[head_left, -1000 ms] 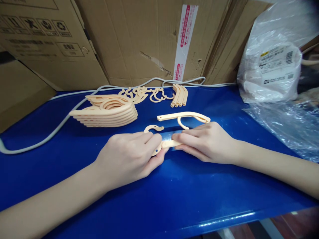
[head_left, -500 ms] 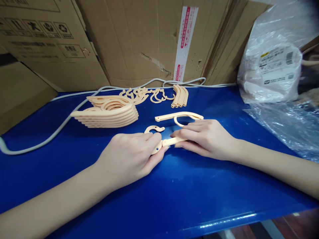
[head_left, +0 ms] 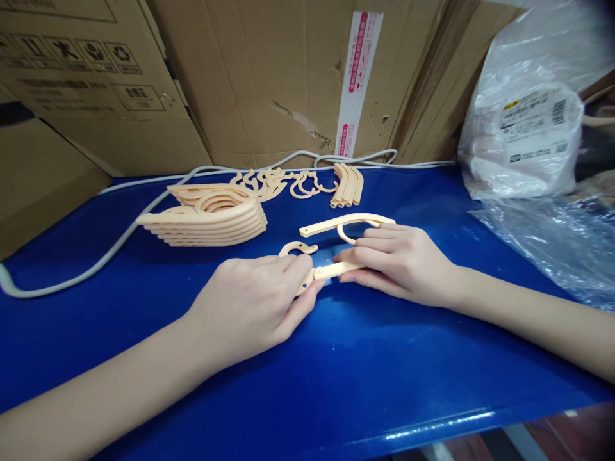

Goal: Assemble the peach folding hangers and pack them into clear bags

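My left hand [head_left: 262, 298] is closed on a cream plastic hanger hook [head_left: 294, 248], whose curved tip shows above my fingers. A short straight hanger arm [head_left: 334, 271] meets the hook piece at my left fingertips. My right hand [head_left: 396, 261] pinches the other end of that arm between thumb and fingers. Just beyond it lies a second, longer hanger arm [head_left: 331, 224] with a curved piece [head_left: 343, 233] beneath; my right fingers overlap its right end, and I cannot tell if they hold it. My fingers hide the joint partly.
A stack of cream hangers [head_left: 206, 224] lies at left on the blue table [head_left: 307, 384]. Behind are loose hooks [head_left: 269, 184] and several hanger arms [head_left: 346, 186]. A white cable [head_left: 115, 256] runs along the back, before cardboard boxes [head_left: 269, 77]. Plastic bags [head_left: 523, 141] sit at right.
My right hand has shifted very slightly right, with the long arm beyond it moving a little too. The left hand keeps its grip on the hook piece, almost still.
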Tool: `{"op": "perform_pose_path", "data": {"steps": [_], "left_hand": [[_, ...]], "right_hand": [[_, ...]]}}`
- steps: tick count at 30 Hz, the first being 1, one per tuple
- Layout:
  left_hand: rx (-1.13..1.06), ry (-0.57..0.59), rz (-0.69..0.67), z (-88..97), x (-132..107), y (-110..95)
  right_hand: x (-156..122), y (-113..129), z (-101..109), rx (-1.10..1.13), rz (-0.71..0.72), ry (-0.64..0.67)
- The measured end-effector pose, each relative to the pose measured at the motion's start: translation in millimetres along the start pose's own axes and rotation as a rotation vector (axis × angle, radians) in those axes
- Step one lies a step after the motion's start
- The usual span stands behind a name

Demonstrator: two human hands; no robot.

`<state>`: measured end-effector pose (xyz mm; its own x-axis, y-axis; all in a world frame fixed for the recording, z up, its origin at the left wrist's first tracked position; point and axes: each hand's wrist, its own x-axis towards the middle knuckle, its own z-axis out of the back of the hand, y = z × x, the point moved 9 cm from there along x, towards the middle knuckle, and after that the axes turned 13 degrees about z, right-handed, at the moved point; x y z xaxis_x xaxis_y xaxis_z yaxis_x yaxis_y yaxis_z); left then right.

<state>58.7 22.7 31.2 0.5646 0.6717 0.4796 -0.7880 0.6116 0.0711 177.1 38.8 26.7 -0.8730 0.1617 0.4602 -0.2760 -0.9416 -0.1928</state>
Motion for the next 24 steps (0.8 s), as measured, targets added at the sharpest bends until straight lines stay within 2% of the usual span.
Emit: {"op": "perform_pose_path", "data": {"steps": [9, 18, 24], "left_hand": [[0.034, -0.037, 0.036, 4.8, 3, 3], [0.06, -0.056, 0.073, 8.3, 4, 10], [0.082, -0.068, 0.079, 9.0, 5, 10]], "right_hand": [[1, -3, 11, -0.041, -0.026, -0.047], [-10, -30, 31, -0.095, -0.334, -0.126], [-17, -45, 23, -0.005, -0.414, -0.113]]}}
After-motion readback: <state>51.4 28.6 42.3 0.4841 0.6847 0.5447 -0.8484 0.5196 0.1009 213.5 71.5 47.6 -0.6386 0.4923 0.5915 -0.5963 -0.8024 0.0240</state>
